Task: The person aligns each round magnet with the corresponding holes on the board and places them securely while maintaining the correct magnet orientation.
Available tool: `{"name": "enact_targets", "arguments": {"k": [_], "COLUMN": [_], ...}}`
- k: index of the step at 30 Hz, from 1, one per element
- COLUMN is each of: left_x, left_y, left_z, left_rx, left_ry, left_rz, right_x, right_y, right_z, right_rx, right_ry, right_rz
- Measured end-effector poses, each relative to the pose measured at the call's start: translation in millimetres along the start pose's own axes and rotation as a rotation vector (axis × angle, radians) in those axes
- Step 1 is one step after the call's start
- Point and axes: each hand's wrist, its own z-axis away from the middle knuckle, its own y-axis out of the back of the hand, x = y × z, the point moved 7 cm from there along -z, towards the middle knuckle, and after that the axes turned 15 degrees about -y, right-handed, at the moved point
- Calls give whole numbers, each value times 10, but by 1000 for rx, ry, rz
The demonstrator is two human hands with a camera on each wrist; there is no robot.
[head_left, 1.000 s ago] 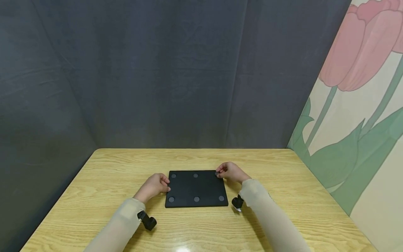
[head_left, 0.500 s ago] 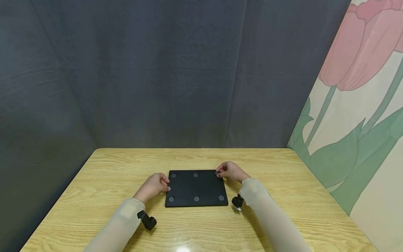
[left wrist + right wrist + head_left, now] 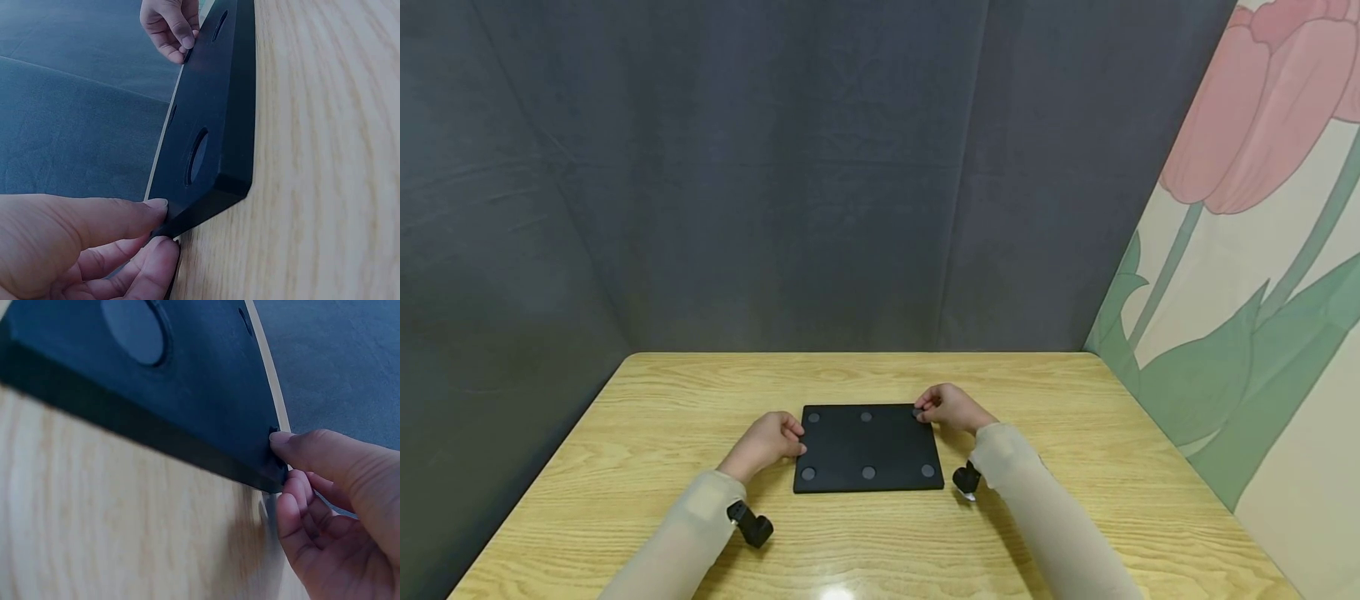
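A flat black rectangular board [image 3: 867, 446] lies on the wooden table, with several round dark grey discs set in its face along the near and far edges. My left hand [image 3: 769, 443] pinches its left edge, thumb on top and curled fingers at the side, as the left wrist view shows of the board [image 3: 206, 125]. At the far right corner my right hand [image 3: 951, 408] pinches the board too. In the right wrist view the right thumb [image 3: 312, 450] lies over the corner disc, which it partly hides, and the fingers curl against the edge.
The light wooden table [image 3: 865, 550] reaches back to a dark grey curtain [image 3: 790, 183]. A wall painted with pink tulips [image 3: 1247, 250] stands on the right. Small black cameras hang from both wrists, the left camera [image 3: 750, 525] and the right camera [image 3: 966, 479].
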Motion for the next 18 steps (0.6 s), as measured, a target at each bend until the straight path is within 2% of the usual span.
{"name": "enact_targets", "arguments": {"k": [18], "left_x": [-8], "left_y": [1], "left_z": [-11], "left_rx": [2], "left_ry": [0], "left_rz": [3], "right_x": [8], "right_y": [-16], "right_z": [3], "right_rx": [-21], "right_ry": [-21], "right_rz": [-38]}}
